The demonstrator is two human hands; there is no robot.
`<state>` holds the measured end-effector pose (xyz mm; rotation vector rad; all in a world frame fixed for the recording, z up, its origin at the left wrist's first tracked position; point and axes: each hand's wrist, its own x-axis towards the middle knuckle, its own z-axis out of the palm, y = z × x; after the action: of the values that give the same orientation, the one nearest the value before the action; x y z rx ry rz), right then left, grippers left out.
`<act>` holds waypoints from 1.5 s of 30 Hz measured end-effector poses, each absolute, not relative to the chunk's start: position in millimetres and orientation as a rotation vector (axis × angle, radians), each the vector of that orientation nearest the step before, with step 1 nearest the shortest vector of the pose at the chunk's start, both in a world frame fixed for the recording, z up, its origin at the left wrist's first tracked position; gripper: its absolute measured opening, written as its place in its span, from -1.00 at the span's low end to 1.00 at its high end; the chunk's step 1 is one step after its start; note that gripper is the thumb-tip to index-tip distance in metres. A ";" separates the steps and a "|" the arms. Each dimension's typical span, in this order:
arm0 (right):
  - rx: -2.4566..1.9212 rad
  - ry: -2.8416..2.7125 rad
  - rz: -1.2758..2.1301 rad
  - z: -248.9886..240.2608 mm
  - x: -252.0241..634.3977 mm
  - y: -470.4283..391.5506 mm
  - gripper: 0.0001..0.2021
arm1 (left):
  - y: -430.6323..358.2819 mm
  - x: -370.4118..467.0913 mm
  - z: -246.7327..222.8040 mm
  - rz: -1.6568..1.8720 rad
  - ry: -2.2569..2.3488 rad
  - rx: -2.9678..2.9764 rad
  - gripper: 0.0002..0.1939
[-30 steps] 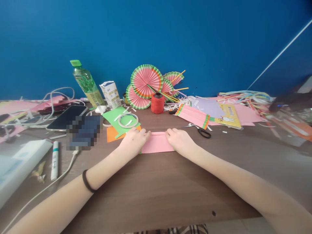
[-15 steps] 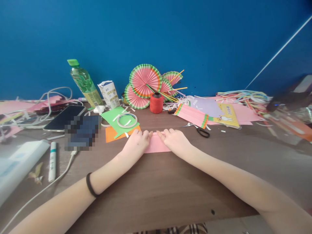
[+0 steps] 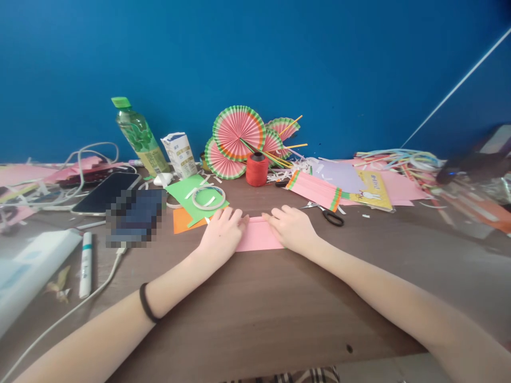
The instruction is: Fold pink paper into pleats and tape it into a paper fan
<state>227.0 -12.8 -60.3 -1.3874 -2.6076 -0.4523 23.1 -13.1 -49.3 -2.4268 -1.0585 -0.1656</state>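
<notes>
Left hand (image 3: 222, 232): palm down, fingers spread flat, pressing left end of pink paper (image 3: 258, 238); nothing grasped.
Right hand (image 3: 291, 227): palm down, fingers loosely extended, resting on right end of same paper; nothing grasped.
Pink paper: lying flat on brown table (image 3: 279, 308), between both hands, far edge folded over.
Left wrist: black hair tie (image 3: 146, 303).
Beside left hand: orange sheet (image 3: 181, 219) under green sheet (image 3: 189, 194); tape ring (image 3: 209, 197) on top.
Beside right hand: scissors (image 3: 331, 215), near but apart.
Rear centre: red thread spool (image 3: 256, 169) before pleated paper fans (image 3: 238, 133).
Rear left: green bottle (image 3: 139, 137), small carton (image 3: 179, 153), phone (image 3: 106, 192).
Left edge: white marker (image 3: 85, 264), cable (image 3: 72, 311).
</notes>
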 end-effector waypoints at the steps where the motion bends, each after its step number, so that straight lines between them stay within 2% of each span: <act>1: -1.354 -2.575 -0.465 -62.4 229.0 -10.2 -0.66 | -11.6 21.3 -49.8 -0.202 -1.028 -2.445 -0.69; 11: -1.147 -2.391 -0.189 -75.0 234.5 3.0 -0.77 | 1.3 9.0 -59.6 -0.344 -0.969 -2.489 -0.70; 26: -0.889 -2.237 0.115 -64.1 239.0 6.3 -0.72 | 11.0 5.6 -61.6 -0.829 -1.035 -2.814 -0.63; 34: -0.915 -2.154 0.122 -63.3 241.0 8.1 -0.76 | 12.7 4.5 -50.6 -0.766 -1.367 -2.935 -0.64; 41: -0.962 -2.120 0.238 -60.9 243.4 11.9 -0.79 | 14.9 4.2 -51.8 -0.752 -1.164 -2.875 -0.73; 45: -1.031 -2.131 0.328 -52.8 244.6 12.7 -0.85 | 16.9 2.6 -51.2 -0.717 -1.014 -2.688 -0.71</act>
<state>244.6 12.7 -52.8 -1.0312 -2.1310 0.3276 2.6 16.9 -51.2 -2.6878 -1.0138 -0.7171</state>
